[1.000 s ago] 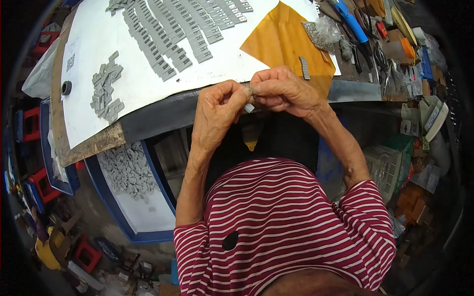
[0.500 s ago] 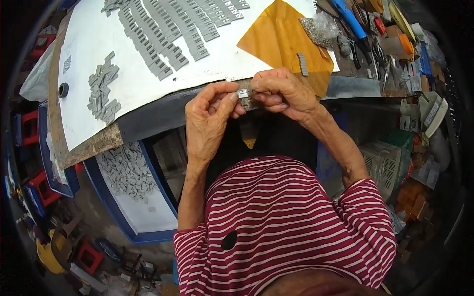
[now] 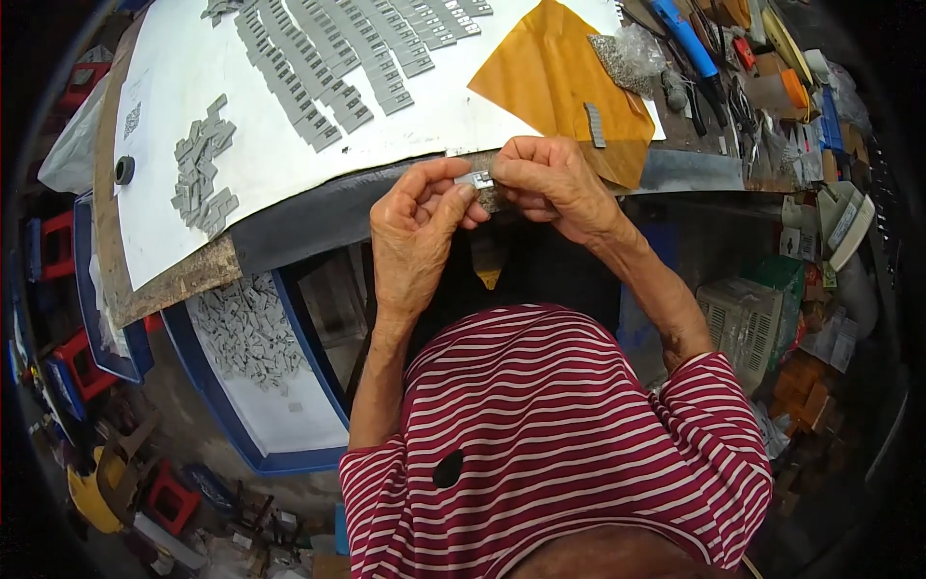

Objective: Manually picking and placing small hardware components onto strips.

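Observation:
A small flat grey metal piece (image 3: 474, 179) is pinched by my left hand (image 3: 413, 227) just over the table's front edge. At the piece's right end, the thumb and finger of my right hand (image 3: 559, 188) are pressed together; whatever small part they may hold is hidden. Long overlapping rows of similar grey pieces (image 3: 289, 77) lie on the white sheet (image 3: 299, 169) beyond my hands. To their left is a loose heap of grey pieces (image 3: 201, 174). A short strip of grey pieces (image 3: 594, 125) rests on brown paper (image 3: 540, 82) beyond my right hand.
A plastic bag of tiny metal parts (image 3: 622, 68) sits on the brown paper, near a blue-handled tool (image 3: 683, 37) and other tools. Below the table at left, a blue-rimmed tray (image 3: 262, 461) holds many grey pieces. A black ring (image 3: 124, 170) stands at the sheet's left edge.
Both hands have shifted very slightly, the left one a little to the right. The metal piece is tilted a bit differently between the fingers. Everything on the table stays in place.

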### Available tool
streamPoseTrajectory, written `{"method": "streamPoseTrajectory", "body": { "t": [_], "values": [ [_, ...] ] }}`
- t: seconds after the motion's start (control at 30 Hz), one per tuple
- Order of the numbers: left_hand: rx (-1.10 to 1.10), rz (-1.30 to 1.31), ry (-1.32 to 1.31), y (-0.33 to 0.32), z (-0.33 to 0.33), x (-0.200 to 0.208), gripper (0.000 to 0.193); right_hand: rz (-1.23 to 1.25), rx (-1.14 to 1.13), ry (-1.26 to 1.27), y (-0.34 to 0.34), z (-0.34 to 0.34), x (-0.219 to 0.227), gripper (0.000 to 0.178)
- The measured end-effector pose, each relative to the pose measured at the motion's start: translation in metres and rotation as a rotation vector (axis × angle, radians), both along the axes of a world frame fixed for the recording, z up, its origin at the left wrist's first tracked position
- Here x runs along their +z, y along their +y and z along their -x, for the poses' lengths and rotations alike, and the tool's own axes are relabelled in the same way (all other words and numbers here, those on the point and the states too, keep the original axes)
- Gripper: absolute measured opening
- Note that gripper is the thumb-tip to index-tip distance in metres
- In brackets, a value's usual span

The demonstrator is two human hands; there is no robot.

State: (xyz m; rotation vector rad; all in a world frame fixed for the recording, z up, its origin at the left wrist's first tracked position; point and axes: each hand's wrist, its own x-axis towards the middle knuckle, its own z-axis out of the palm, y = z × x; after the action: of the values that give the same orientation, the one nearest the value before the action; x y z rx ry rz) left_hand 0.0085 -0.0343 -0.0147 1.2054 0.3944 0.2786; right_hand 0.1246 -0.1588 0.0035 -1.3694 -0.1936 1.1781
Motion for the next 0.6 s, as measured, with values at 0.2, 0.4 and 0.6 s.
{"method": "streamPoseTrajectory", "body": {
  "t": [0.2,0.4,0.6],
  "values": [
    [0.004,-0.043,0.000,-0.0031,0.0035,-0.0009,0.019,0.026,0.020,-0.130,-0.0024,0.0024,-0.0013,0.020],
    [0.004,-0.094,0.002,-0.0042,0.0045,0.0004,0.018,0.016,0.056,-0.206,-0.0034,0.0040,-0.0024,0.019],
    [0.017,-0.060,-0.007,-0.0055,0.0039,0.0002,0.018,0.018,0.038,-0.186,-0.0033,0.0057,-0.0026,0.019]
  ]
}}
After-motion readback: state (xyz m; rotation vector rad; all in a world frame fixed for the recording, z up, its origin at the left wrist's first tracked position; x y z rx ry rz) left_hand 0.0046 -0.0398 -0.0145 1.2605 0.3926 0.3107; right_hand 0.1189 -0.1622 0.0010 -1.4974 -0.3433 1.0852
